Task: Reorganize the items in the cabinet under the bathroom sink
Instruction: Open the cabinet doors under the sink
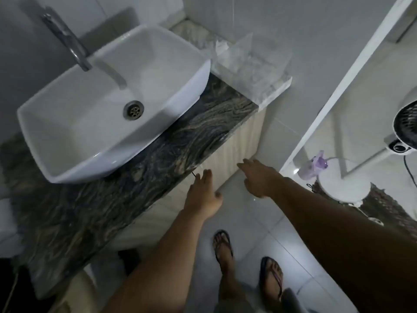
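Observation:
I look down on a white basin (112,114) set on a dark veined stone counter (185,141). Below the counter's front edge runs the pale ribbed cabinet front (237,145), its doors closed, so the items inside are hidden. My left hand (203,195) reaches toward the cabinet just under the counter edge, fingers straight, holding nothing. My right hand (257,177) stretches out beside it near the cabinet's lower right part, fingers extended and empty.
A chrome faucet (67,39) rises behind the basin. A clear acrylic box (248,64) sits on the counter's far end. A white glass partition frame (338,86) stands to the right, with a white fan (406,125) and its round base (345,184) behind it. My sandalled feet (248,263) stand on glossy tiles.

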